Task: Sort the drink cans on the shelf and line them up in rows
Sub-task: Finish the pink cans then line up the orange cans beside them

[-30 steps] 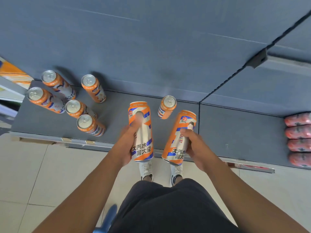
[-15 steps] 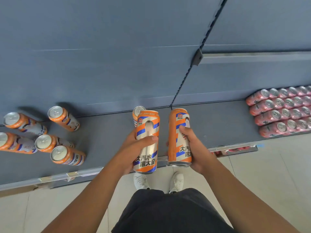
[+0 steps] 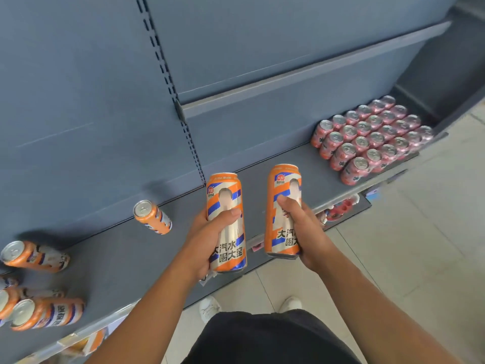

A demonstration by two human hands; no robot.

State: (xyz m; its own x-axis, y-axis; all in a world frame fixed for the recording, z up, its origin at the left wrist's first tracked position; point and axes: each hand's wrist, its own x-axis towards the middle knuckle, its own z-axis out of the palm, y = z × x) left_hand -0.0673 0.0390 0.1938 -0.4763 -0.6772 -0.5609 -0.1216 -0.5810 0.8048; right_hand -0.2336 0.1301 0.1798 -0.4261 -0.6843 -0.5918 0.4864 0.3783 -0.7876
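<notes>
A person looks down at their own two hands in front of a low grey shelf (image 3: 126, 261). The left hand (image 3: 210, 240) wraps a tall orange can (image 3: 227, 219) around its lower half, thumb across the front. The right hand (image 3: 305, 232) grips a second orange can (image 3: 280, 206) the same way, fingers curled behind it. Both cans are upright in the air over the shelf's front edge (image 3: 338, 199), side by side with a clear gap between them, not touching.

Beyond both hands the shelf is bare up to the grey back panel (image 3: 78, 114). A slotted post (image 3: 168, 82) runs down that panel and ends just past the left hand's can. An upper shelf (image 3: 288, 74) juts out high beyond the right hand.

To the left of the left hand, a lone orange can (image 3: 152, 216) sits near the back of the shelf. Further left, well apart, a loose group of orange cans (image 3: 39, 285) is scattered from mid-shelf to the front edge, some cut off by the frame.

To the right of the right hand and further back, a block of pink cans (image 3: 372, 135) is packed in tidy rows, touching one another, filling the shelf from back to front. Bare shelf lies between that block and the right hand.

Below the hands, pale floor tiles (image 3: 406, 245) and two white shoes (image 3: 210, 308) show.
</notes>
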